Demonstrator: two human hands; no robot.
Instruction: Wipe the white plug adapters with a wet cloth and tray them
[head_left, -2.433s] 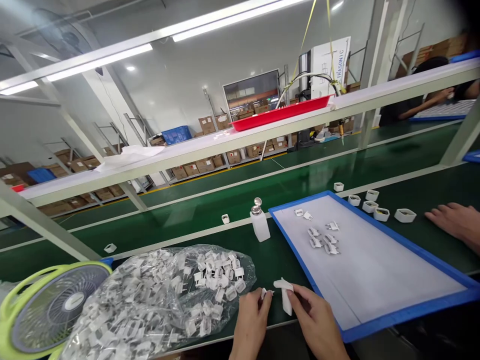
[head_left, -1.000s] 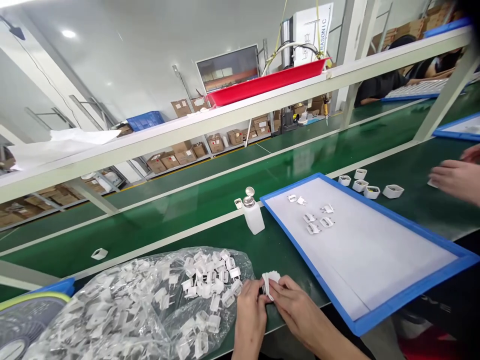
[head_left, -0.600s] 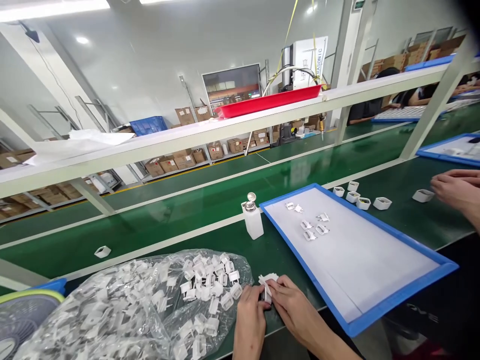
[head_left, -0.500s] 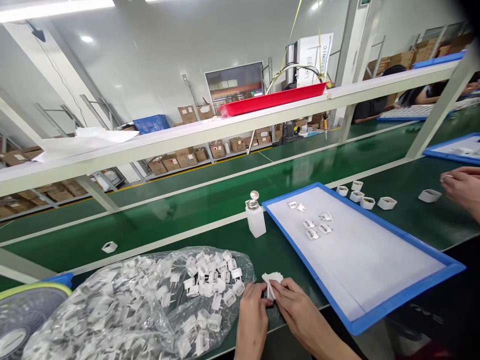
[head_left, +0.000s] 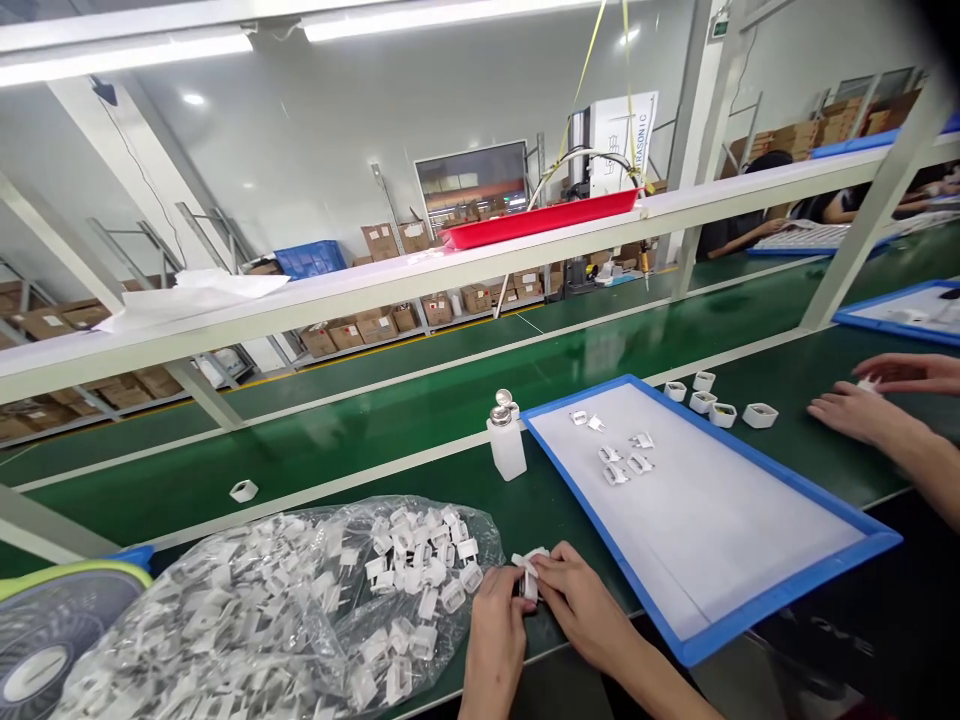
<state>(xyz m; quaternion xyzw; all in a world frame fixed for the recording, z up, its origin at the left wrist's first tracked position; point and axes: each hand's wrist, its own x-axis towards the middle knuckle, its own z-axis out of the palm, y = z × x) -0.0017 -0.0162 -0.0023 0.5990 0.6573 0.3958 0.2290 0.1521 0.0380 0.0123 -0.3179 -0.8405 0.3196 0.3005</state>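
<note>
My left hand is closed round a small white plastic plug housing near the bench's front edge. Pinched in my right hand is a folded white cloth, pressed against that housing. Fingers hide part of both pieces. Left of my hands, a clear plastic bag lies spread open, heaped with similar white plug housings. To the right, a blue-rimmed white tray carries several more housings. Behind my hands stands a white pump bottle with its metal lid raised.
Several white casings stand beyond the tray, near a co-worker's hands holding a small white part. One loose casing lies at the left. A fan sits at the lower left. Overhead, a shelf bears a red tray.
The cloth has shifted in my right hand, and more of the white housing shows between my hands. The co-worker's hands have moved left, and the casing beside them is no longer on the bench.
</note>
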